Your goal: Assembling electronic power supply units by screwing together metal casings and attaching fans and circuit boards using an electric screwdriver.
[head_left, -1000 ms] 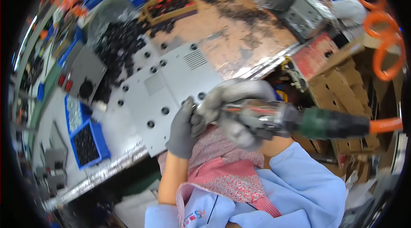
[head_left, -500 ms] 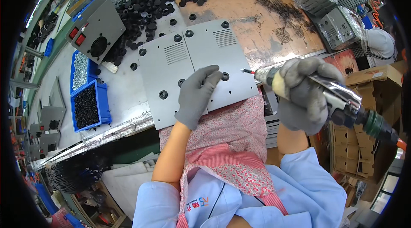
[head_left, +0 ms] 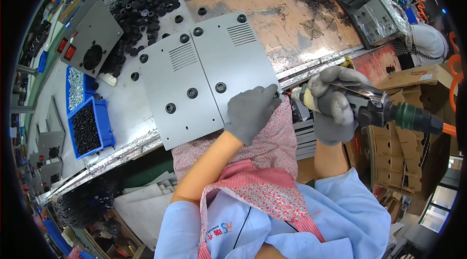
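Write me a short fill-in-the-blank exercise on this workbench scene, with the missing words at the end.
The right hand holds a power tool whose hose is coloured ____.
Of the two gray panels, the left hand covers more of the ____ one.
The blue bin nearer the person holds small parts that are ____.
On each hand is a gray ____.

Missing words: orange; right; black; glove.

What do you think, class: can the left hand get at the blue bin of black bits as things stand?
Probably yes: between the left hand and the open blue bin lie flat gray panels, and nothing tall blocks the way.
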Demonstrator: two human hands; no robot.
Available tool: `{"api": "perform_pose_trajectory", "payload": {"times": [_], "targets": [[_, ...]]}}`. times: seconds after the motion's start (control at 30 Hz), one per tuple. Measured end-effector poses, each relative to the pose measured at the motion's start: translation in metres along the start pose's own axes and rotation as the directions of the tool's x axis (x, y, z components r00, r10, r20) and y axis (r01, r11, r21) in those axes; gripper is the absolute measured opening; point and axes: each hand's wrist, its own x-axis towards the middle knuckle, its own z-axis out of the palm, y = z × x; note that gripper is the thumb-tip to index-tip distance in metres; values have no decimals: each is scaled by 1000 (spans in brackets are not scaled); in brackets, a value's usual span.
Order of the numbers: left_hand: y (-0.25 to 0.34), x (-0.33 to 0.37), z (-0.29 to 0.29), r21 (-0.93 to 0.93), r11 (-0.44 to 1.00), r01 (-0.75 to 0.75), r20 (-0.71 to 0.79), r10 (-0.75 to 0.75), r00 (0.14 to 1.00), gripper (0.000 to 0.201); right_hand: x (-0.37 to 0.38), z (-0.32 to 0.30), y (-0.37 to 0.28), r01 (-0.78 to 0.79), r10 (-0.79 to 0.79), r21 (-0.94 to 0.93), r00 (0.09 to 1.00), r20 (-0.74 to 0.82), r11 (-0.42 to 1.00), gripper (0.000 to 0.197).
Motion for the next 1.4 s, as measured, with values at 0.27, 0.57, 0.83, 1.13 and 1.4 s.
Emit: {"api": "perform_pose_trajectory", "payload": {"times": [0.27,0.57,0.83,1.13,1.4], "targets": [[4,5,1,-13,999,46,28,-46,999,26,-1,-1,19,-104,105,15,993,-47,994,42],[7,9,3,19,998,56,13,-57,998,24,2,-5,22,-156,157,-19,984,89,988,38],[8,11,3,18,999,47,12,-47,999,22,5,3,22,-119,119,66,993,7,991,37],[9,9,3,-1,999,54,23,-54,998,21,3,3,29,-215,215,41,977,2,976,32],[-5,6,14,-119,992,-47,-100,35,994,30,5,14,5,-349,357,116,933,-50,930,26]]}}
